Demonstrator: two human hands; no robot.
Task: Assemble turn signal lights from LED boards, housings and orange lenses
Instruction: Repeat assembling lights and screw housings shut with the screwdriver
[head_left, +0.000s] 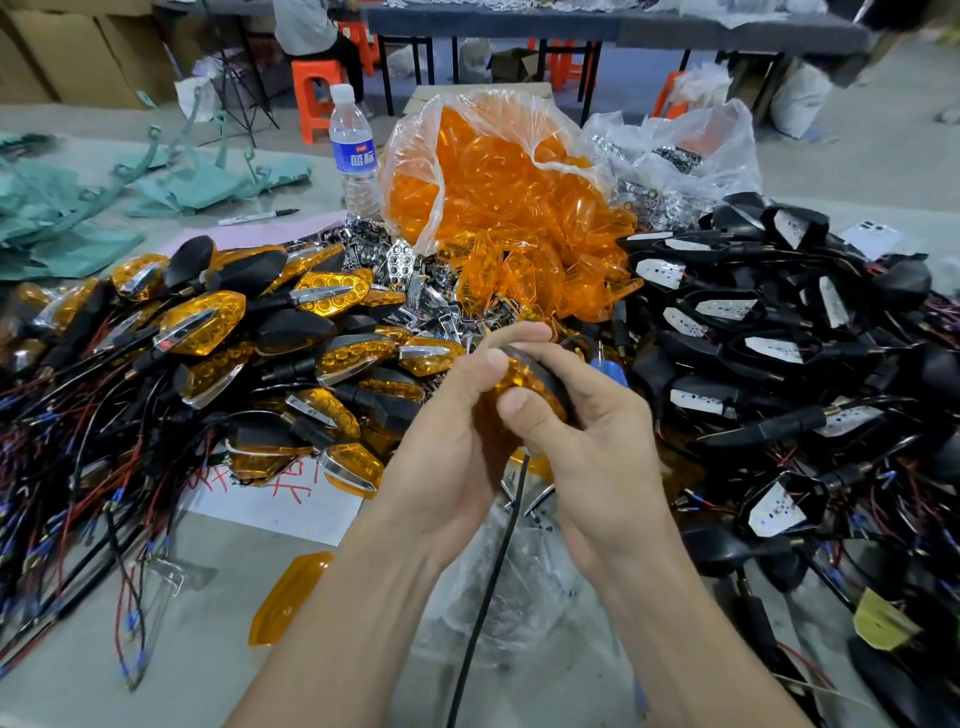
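Held above the surface (218, 623), centre: one turn signal light (535, 382), its orange lens facing us and black housing behind. We note the left grip (452, 410) and right grip (587, 431) both clenched round it, thumbs on the lens. Its black cable (498, 561) hangs between the wrists. Finished lights (208, 322) are heaped left, housings with LED boards (753, 322) right, and a bag of orange lenses (493, 176) behind.

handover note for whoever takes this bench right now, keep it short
The left hand and right hand both grip one light; its cable hangs down.
Piled left: finished lights. Piled right: housings with boards. Behind: lens bag.
Done: the left pile. Left: finish this light (fingers hide whether its lens is seated), then work through the right pile.
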